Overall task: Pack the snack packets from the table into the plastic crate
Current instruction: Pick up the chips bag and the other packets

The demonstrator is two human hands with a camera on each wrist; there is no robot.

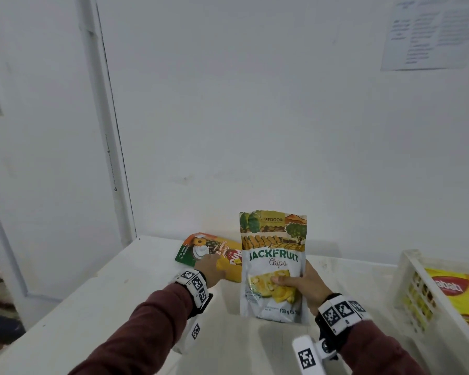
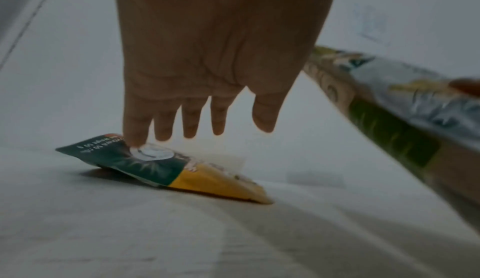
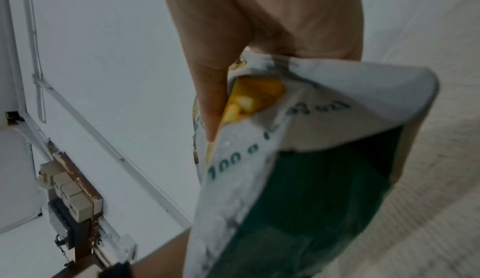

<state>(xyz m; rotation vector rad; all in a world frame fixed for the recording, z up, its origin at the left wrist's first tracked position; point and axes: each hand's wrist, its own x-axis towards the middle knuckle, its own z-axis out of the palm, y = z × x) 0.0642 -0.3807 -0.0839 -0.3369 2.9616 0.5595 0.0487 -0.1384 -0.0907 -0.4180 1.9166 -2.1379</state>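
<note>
R hand (image 1: 306, 289) gripping jackfruit pkt (image 1: 274, 266) upright, L hand (image 1: 210, 270) – fingertip maybe touching yellow pkt (image 1: 222, 255)

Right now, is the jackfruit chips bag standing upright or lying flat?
Upright, held off the table. The right hand grips the jackfruit chips bag near its bottom, label readable, top edge up.

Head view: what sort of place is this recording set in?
Likely a plain indoor packing or storage room, not a home kitchen: bare white walls with a printed notice taped up, a white table, and a white plastic crate already holding snack packets.
</note>
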